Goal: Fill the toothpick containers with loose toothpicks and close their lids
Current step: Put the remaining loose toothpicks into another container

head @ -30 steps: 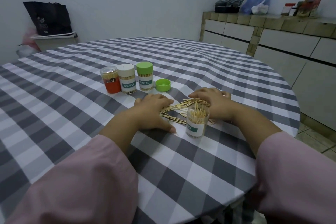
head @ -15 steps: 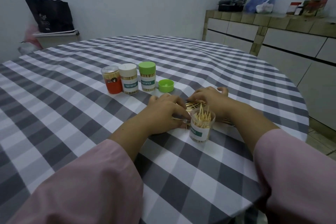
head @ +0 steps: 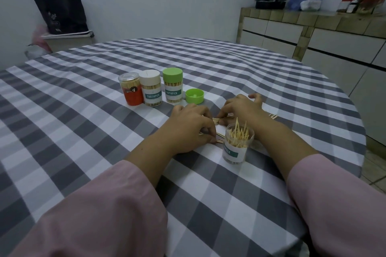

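Observation:
An open clear toothpick container (head: pixel 237 145), partly filled, stands upright near the table's front right. Just behind it, my left hand (head: pixel 191 127) and my right hand (head: pixel 240 108) are curled over a bunch of loose toothpicks (head: pixel 218 120) on the cloth, and both pinch them. Most of the bunch is hidden under my fingers. A few stray toothpicks (head: pixel 273 116) lie to the right. A loose green lid (head: pixel 194 96) sits upside down behind my hands. Three closed containers stand in a row: red-labelled (head: pixel 131 88), white-lidded (head: pixel 151 87), green-lidded (head: pixel 173 85).
The round table (head: pixel 83 110) wears a grey and white checked cloth. Its edge curves close on the right, with tiled floor below. A tiled counter (head: pixel 313 19) with bags and jars runs along the right wall. A black bag (head: pixel 60 13) sits on a bin at the back left.
My hands have drawn closer together, gathering the spread toothpicks into a tighter bunch between the fingers. The open container stays in place.

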